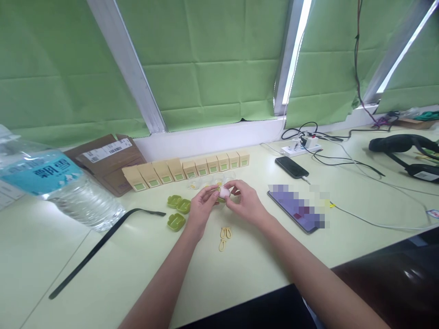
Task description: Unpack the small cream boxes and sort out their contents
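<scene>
My left hand [202, 203] and my right hand [244, 198] meet over the table, fingers closed around a small green piece holding a whitish, rounded thing [224, 193]; its exact kind is too small to make out. Three hollow green clover-shaped pieces [176, 222] lie to the left of my left hand. Nearer to me, below the hands, are three pale-yellow loop-shaped parts [222, 245]. Several clear plastic domes [195, 183] with yellow bits inside stand just behind my fingers, partly hidden by them.
Small tan boxes [164, 173] stand in a row behind. A water bottle [65, 183], black strap [106, 240] and cardboard box [109, 160] are at left. Two phones [291, 167], a power strip [300, 148], cables and a headset [404, 146] lie at right.
</scene>
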{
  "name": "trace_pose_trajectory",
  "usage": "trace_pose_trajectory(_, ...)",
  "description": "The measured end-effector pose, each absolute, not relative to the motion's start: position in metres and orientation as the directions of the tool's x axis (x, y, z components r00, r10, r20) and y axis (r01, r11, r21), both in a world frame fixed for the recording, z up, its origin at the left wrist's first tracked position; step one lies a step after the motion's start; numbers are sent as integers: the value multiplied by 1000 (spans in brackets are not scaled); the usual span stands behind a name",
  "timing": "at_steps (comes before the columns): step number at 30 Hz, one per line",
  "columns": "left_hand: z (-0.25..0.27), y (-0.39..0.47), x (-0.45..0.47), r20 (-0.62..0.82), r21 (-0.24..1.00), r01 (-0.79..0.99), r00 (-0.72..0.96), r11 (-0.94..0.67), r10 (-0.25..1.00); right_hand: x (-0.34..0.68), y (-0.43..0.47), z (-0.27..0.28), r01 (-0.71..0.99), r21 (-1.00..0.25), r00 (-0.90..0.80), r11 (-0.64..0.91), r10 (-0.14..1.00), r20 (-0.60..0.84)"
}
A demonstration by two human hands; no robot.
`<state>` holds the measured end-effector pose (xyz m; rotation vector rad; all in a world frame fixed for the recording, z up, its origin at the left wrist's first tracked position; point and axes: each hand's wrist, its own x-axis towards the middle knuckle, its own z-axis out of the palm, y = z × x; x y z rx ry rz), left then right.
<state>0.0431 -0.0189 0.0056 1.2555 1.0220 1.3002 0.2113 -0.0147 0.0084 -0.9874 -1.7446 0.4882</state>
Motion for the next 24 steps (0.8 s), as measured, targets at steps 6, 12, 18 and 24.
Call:
trace_pose_trajectory(6,6,-20,45,143,981,-131,-19,-144,990,211,-16,6,385,-694,-194,608,789,583)
trace_pose_trajectory(12,7,-22,48,169,983,-78,37,-166,985,213,-19,10,442,-656,-266,612,788,556)
trace_pose_trajectory(18,3,-25,48,217,955,195,62,-225,974,214,-19,11,470,-627,-262,621,777,572)
trace_pose_trajectory(24,6,-25,42,217,922,299,127,-246,968,212,-20,11,454,-610,-246,649,750,614)
